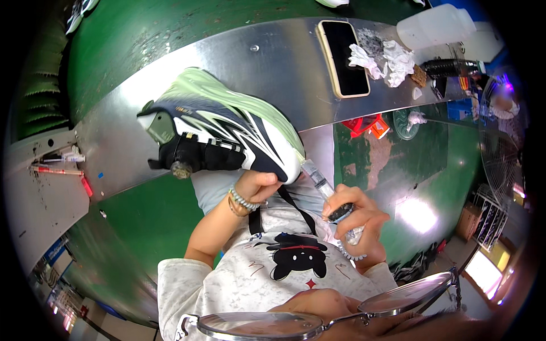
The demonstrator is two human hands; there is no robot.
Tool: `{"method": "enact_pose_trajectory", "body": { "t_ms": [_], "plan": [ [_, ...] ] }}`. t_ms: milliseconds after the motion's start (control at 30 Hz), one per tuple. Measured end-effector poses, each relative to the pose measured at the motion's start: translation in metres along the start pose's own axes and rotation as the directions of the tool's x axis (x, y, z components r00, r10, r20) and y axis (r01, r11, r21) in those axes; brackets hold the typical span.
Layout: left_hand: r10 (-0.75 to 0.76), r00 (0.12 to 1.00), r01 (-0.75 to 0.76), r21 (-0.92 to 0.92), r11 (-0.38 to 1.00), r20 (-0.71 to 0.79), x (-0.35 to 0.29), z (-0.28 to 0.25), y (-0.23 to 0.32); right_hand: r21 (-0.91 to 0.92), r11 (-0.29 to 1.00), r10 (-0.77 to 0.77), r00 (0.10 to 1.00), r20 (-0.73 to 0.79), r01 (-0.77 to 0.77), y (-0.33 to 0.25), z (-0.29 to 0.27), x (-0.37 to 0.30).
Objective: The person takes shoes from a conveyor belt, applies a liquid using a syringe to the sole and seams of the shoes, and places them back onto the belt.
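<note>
A sneaker (pixel 227 125) in pale green, navy and white lies tilted over the metal bench, toe toward me. Against its near side, by the heel and middle, is a black clamp-like fixture (pixel 190 153) with a round knob. My left hand (pixel 257 186) is closed at the toe end, its thumb by the sole edge and its other fingers mostly hidden. In my right hand (pixel 358 219), fingers wrap round a clear syringe (pixel 319 181) with a black plunger end. The syringe's tip meets, or nearly meets, the toe's right edge.
On the metal bench (pixel 273 62) lie a phone (pixel 345 59), crumpled tissues (pixel 398 62), a translucent plastic container (pixel 435 27) and a dark bottle (pixel 452 68). Red and orange items (pixel 367 126) sit below its edge. A fan (pixel 500 131) stands at right; a pale table (pixel 45 187) holds small tools at left.
</note>
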State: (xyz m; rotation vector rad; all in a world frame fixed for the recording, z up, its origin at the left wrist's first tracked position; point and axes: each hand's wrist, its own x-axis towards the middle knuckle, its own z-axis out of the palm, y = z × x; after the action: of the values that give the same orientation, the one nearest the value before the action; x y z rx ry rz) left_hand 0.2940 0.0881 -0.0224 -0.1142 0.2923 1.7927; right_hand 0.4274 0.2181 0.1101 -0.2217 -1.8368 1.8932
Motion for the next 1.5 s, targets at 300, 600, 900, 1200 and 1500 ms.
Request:
{"method": "enact_pose_trajectory", "body": {
  "t_ms": [300, 600, 900, 1200, 1500],
  "plan": [
    [0.101, 0.986, -0.105, 0.021, 0.994, 0.13, 0.071, 0.03, 0.01, -0.099, 0.995, -0.042, 0.99, -0.135, 0.028, -0.002, -0.011, -0.002],
    [0.254, 0.967, -0.252, -0.082, 0.964, 0.013, 0.093, 0.06, 0.014, -0.179, 0.984, -0.037, 0.986, -0.165, 0.007, -0.002, -0.001, 0.017],
    [0.121, 0.915, -0.226, -0.242, 0.943, -0.385, 0.078, 0.123, 0.035, -0.237, 0.941, -0.267, 0.96, -0.081, 0.242, 0.026, 0.002, 0.018],
    [0.083, 0.89, -0.167, -0.152, 0.974, -0.448, 0.066, 0.107, 0.063, -0.27, 0.951, -0.219, 0.943, -0.252, 0.149, 0.02, 0.01, 0.013],
    [0.944, 0.157, -0.902, 0.346, 0.257, -0.291, 0.082, -0.028, 0.393, -0.268, 0.959, -0.246, 0.733, -0.635, 0.09, 0.018, -0.021, 0.025]
  ]
}}
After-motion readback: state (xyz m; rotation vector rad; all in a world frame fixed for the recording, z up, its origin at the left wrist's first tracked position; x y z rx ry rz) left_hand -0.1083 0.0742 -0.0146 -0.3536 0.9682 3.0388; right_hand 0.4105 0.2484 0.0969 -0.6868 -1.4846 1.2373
